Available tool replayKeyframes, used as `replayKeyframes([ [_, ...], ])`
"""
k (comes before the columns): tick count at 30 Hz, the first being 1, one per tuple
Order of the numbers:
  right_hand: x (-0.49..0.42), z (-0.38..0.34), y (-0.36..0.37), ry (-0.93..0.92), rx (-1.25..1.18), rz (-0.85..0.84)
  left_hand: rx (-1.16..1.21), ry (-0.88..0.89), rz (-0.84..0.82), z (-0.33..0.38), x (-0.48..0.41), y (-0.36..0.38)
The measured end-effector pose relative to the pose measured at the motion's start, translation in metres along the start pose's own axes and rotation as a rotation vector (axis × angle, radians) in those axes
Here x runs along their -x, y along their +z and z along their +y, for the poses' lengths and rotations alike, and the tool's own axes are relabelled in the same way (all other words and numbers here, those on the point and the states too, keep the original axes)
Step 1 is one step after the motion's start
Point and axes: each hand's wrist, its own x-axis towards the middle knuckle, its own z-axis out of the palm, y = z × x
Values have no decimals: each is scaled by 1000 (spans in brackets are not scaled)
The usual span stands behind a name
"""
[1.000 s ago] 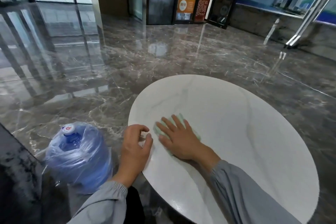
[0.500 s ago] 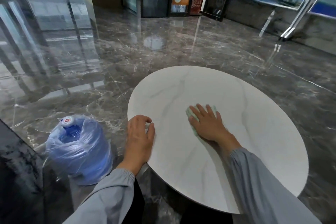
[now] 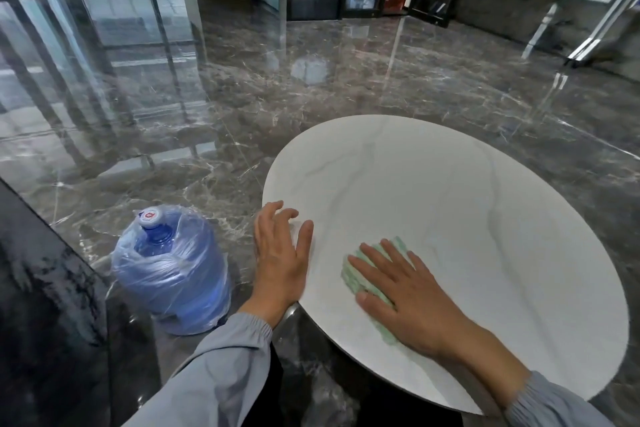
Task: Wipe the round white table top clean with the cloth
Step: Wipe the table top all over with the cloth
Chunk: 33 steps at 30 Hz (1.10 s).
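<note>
Glossy dark marble floor [image 3: 242, 97] is seen round a round white bench [image 3: 467, 191] that is smooth and faintly grey-veined. Head view: a soft pale-green cloth [image 3: 355, 279] is pinned flat near the bench's near-left edge by the right hand [image 3: 412, 302], fingers straight and spread, nothing gripped. The left hand [image 3: 280, 253] is rested at the rim, loose and empty. Most of the top lies beyond and right of the cloth, so an outward sweep is judged next.

Bare hands [image 3: 280, 263] emerge from loose grey-blue sleeves [image 3: 221, 367] with gathered elastic cuffs.
</note>
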Motion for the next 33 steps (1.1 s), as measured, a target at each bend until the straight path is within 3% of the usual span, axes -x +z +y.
replayKeyframes([
  [6, -99, 4, -10, 122, -3, 83, 75, -75, -24, -1, 1, 2],
  [11, -148, -29, -14, 8, 15, 61, 173, -162, 8, -2, 2, 2],
  [17, -69, -41, -1, -201, 57, 39, 309, -244, 71, 10, 4, -4],
  [23, -16, -47, 3, -182, 71, -22, 466, -300, 164, 13, 2, -1],
  [28, -86, -63, 2, -140, 23, 27, 584, -369, 246, 1, -2, -4],
  [33, -169, -57, -12, -22, -11, 59, 632, -400, 177, 4, 4, 4],
])
